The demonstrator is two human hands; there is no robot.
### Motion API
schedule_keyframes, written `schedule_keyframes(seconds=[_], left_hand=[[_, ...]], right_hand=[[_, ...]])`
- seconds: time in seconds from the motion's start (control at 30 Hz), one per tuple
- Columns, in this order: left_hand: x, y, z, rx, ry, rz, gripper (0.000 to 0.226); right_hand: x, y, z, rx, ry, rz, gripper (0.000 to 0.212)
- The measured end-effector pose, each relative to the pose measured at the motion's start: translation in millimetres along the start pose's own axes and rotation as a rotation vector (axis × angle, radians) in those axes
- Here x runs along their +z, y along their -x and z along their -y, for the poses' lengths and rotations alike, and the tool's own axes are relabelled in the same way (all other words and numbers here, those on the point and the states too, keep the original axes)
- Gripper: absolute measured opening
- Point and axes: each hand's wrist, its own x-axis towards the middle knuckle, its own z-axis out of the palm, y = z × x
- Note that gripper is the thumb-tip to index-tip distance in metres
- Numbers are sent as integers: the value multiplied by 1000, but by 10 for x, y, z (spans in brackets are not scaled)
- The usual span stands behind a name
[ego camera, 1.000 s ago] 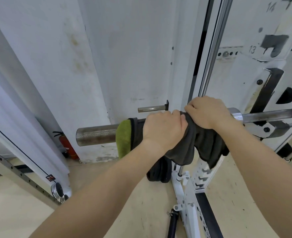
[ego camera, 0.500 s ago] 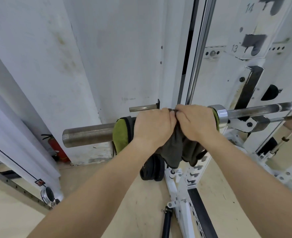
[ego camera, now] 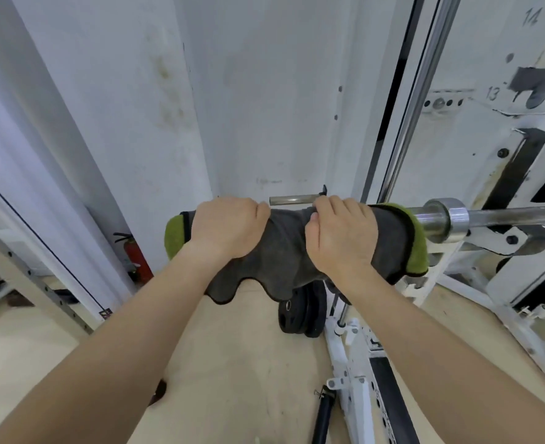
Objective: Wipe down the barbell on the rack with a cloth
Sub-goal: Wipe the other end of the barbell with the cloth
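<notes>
Gripping overhand, L hand (ego camera: 229, 227) & R hand (ego camera: 341, 237) are both clenched round the cloth (ego camera: 284, 251), knuckles up, forearms reaching fwd from the bottom corners, wrists about level. Cloth is grey w/ green edges, draped over the barbell (ego camera: 476, 219) sleeve & hiding its end, loose folds hanging below. Barbell runs R across the white rack (ego camera: 520, 245) hook; weight plates (ego camera: 300, 312) sit on the floor underneath.

Barbell (ego camera: 501, 216) sleeve end hidden under the grey-green cloth (ego camera: 284, 251), shaft cut off at the right edge, fire extinguisher (ego camera: 135, 254) partly hidden behind the wall panel, both forearms cropped at the bottom edge
</notes>
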Motion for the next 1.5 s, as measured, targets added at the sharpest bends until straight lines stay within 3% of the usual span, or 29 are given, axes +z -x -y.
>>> schedule_keyframes(seconds=[0.1, 0.17, 0.23, 0.3, 0.37, 0.47, 0.57, 0.67, 0.77, 0.83, 0.9, 1.0, 1.07, 1.17, 1.23, 1.33, 1.4, 1.5], left_hand=[[55, 204, -70, -11, -61, -136, 52], [143, 309, -77, -9, -16, -247, 45], [185, 370, -13, 5, -19, -310, 40], [127, 383, 93, -47, 5, -295, 42], [41, 357, 231, -124, 40, -226, 42], [11, 239, 533, -201, 148, 13, 43], [-56, 96, 593, -187, 142, 247, 47], [-128, 42, 483, -198, 133, 283, 48], [-80, 107, 374, -79, 6, 112, 33], [-2, 206, 226, -50, -64, -55, 30], [39, 259, 84, -132, 22, -197, 36], [125, 296, 18, -140, 36, -350, 34], [119, 297, 25, -134, 36, -361, 33], [68, 288, -19, -163, 30, -322, 35], [-7, 219, -59, -134, 20, -212, 41], [-92, 23, -154, -117, 72, -1, 44], [-125, -57, -243, -135, 77, 33, 45], [-59, 2, -309, -176, 45, -92, 46]], right_hand=[[-102, -173, 84, -93, 48, 108, 42], [-142, -347, 169, -147, 0, 230, 45], [-155, -516, 274, -109, -52, 439, 46], [-132, -622, 355, -34, -93, 537, 44], [-95, -591, 406, 4, -116, 450, 44], [-19, -353, 541, -22, -52, 146, 39], [72, -144, 700, -73, -13, 34, 37], [71, -154, 738, -108, 0, 16, 41], [76, -444, 639, -155, -17, 242, 40], [74, -706, 565, -232, -90, 552, 40], [95, -865, 544, -271, -173, 825, 37], [123, -910, 445, -275, -210, 935, 35], [61, -854, 298, -240, -186, 866, 37], [-71, -650, 62, -139, -97, 529, 44], [-120, -440, 50, -170, -10, 236, 38], [-16, -150, 53, -249, 24, -22, 28], [50, -83, 9, -251, 51, -74, 26], [-54, -228, -44, -183, 64, 106, 42]])
